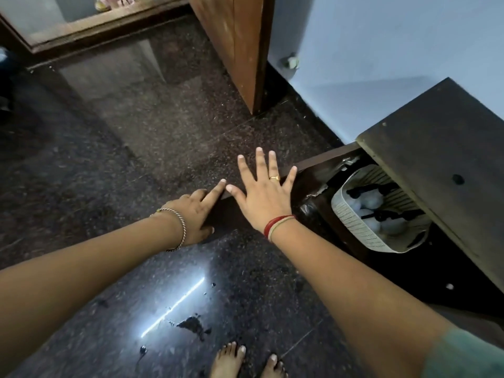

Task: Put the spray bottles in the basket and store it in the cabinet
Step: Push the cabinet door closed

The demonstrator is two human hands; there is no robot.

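Note:
A white woven basket (351, 216) stands inside the low dark wooden cabinet (441, 159) at the right, under its top. Spray bottles (373, 203) lie in the basket, pale with black trigger heads. The dark cabinet door (308, 170) hangs open toward me, edge-on. My right hand (264, 192) lies flat on the door's outer face, fingers spread. My left hand (199, 214) rests on the door's outer edge, fingers curled, forefinger out. Neither hand holds anything.
The floor (163, 148) is dark speckled granite with a light reflection and dark spots near my bare feet (245, 361). A brown wooden door (240, 45) stands open ahead. A pale blue wall (381, 50) runs behind the cabinet.

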